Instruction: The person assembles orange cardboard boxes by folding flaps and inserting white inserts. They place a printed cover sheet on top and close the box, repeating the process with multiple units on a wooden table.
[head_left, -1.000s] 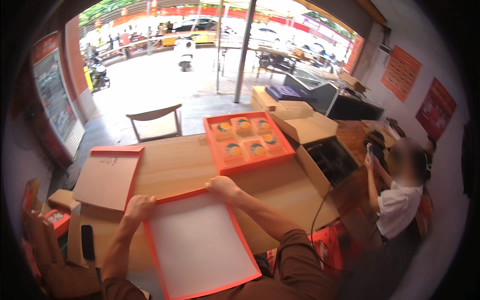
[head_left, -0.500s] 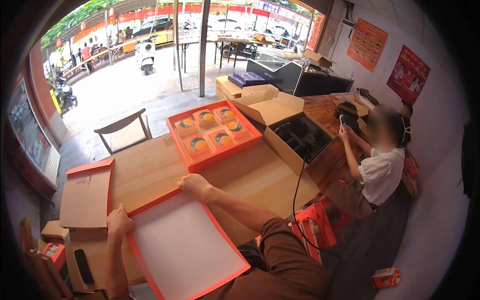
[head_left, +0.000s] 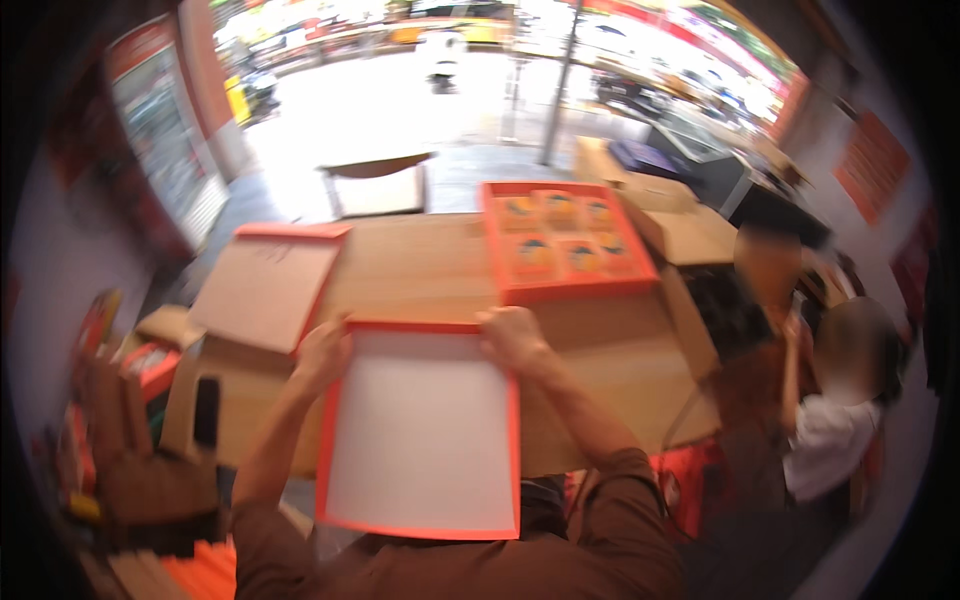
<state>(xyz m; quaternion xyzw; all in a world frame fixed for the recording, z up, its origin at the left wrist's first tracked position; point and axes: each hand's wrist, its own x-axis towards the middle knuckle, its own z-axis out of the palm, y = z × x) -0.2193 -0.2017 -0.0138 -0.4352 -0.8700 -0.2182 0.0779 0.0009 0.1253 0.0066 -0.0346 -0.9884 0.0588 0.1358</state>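
Both of my hands hold a shallow orange-red box lid point(head_left: 425, 435), its white inside facing up, over the near edge of the wooden table point(head_left: 415, 260). My left hand point(head_left: 325, 355) is closed on its far left corner and my right hand point(head_left: 512, 338) on its far right corner. Beyond my right hand lies an orange-red tray box point(head_left: 575, 293) with several small square packages point(head_left: 535, 255) inside, printed with blue and yellow. To the left of the lid rests a flat pinkish-beige panel point(head_left: 262, 290) with an orange flap.
An open brown cardboard box point(head_left: 690, 230) stands right of the tray box. A seated person in a white top point(head_left: 835, 455) is at the right. A chair point(head_left: 378, 188) stands across the table. A dark flat object point(head_left: 207, 412) lies at left.
My view has swung left, so the scene sits further right and is blurred. The lid, tilted before, now lies square in front of me, still held by both hands.
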